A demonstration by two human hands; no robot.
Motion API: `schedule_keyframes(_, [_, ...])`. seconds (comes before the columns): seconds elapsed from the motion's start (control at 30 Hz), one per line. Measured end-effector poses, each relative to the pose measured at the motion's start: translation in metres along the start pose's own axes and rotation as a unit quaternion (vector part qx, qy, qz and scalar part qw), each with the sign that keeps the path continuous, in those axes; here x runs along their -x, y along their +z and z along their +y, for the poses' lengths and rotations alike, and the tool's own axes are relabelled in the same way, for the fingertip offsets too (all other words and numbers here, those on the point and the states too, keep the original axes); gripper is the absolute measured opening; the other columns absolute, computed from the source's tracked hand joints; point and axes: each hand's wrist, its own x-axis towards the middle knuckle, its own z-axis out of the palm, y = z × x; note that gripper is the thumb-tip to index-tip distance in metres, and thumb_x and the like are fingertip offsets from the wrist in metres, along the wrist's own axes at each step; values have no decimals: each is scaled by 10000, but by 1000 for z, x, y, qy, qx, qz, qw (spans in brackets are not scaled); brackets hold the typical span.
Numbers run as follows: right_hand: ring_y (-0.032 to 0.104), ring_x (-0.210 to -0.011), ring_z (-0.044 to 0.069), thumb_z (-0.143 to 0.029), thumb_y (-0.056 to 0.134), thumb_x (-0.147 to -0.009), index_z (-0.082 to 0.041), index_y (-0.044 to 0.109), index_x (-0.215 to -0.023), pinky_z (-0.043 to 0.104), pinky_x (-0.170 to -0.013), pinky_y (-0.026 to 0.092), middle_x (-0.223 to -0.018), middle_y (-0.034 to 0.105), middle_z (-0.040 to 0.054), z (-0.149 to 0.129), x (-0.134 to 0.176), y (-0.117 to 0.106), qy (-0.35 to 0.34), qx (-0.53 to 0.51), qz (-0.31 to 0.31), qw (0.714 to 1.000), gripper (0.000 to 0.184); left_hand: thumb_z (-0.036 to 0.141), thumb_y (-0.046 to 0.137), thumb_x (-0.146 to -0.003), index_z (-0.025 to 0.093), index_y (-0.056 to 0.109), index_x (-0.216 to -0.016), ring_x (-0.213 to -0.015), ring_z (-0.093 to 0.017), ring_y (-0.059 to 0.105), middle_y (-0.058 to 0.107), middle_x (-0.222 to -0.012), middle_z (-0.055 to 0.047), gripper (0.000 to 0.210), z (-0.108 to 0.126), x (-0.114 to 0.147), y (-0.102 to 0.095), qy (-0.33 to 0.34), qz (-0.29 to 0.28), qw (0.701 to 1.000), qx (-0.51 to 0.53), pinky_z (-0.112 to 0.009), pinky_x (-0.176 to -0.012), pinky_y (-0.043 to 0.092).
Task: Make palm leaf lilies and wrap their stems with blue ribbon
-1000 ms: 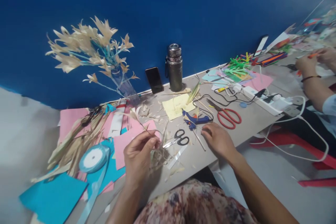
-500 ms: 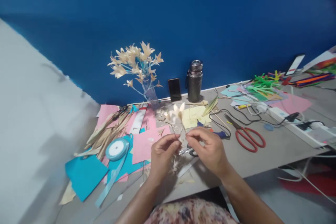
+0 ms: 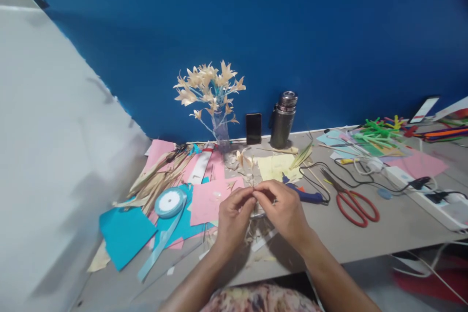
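Note:
My left hand (image 3: 234,214) and my right hand (image 3: 285,207) meet over the near part of the table, fingertips touching. Both are closed in a pinch on thin flower stems. Just above the fingertips stand small cream flowers (image 3: 241,158), their petals pointing up; they look like dried husk. My fingers hide the stems' lower ends and which hand grips which stem. Below the hands lie cream scraps (image 3: 252,234), and a tool there is mostly covered. A blue glue gun (image 3: 309,196) rests just right of my right hand.
Red-handled scissors (image 3: 353,204) and a white power strip (image 3: 420,192) lie to the right. At the left are a blue ribbon roll (image 3: 170,202), husk strips (image 3: 161,175) and pink paper (image 3: 208,202). A flower-filled vase (image 3: 221,129), phone (image 3: 253,129) and flask (image 3: 283,119) stand behind.
My hands have come together from slightly apart, and the flowers they hold have drawn close to each other. The view has shifted, so the table's things appear a little further right.

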Motion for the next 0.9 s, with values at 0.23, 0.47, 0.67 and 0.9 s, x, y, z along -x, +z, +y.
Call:
schedule_keyframes(0.23, [656,-617,151,-171,639,-855,-207,676,-897,244,-599,492,-732,722,-5,1,-1,-3,60,-28,-48,997,67,230,681,-839,228,809,-939,-823,-198,649,727,-874,-64,162,0,-2,-6,-6,-21,1000,4,-301,-742,516])
schedule_keyframes(0.47, [708,-768,185,-189,630,-910,-218,721,-964,270,-677,531,-873,755,51,7,2,-4,-22,-14,-28,999,110,261,691,-849,217,809,-872,-821,-207,651,709,-848,-76,127,1,-1,-6,25,-23,999,13,-311,-749,513])
schedule_keyframes(0.67, [628,-679,166,-127,591,-939,-216,709,-873,272,-618,473,-732,676,39,8,5,-15,-139,5,-11,990,162,338,670,-873,204,802,-863,-795,-211,655,711,-816,-75,188,13,4,-9,47,-36,998,-26,-309,-729,508])
schedule_keyframes(0.9, [667,-733,188,-170,555,-962,-233,725,-963,292,-672,500,-777,726,64,-16,15,-9,-132,64,-9,989,181,346,699,-838,200,776,-761,-702,-195,632,715,-745,-37,183,17,12,-14,41,32,994,-94,-284,-661,490])
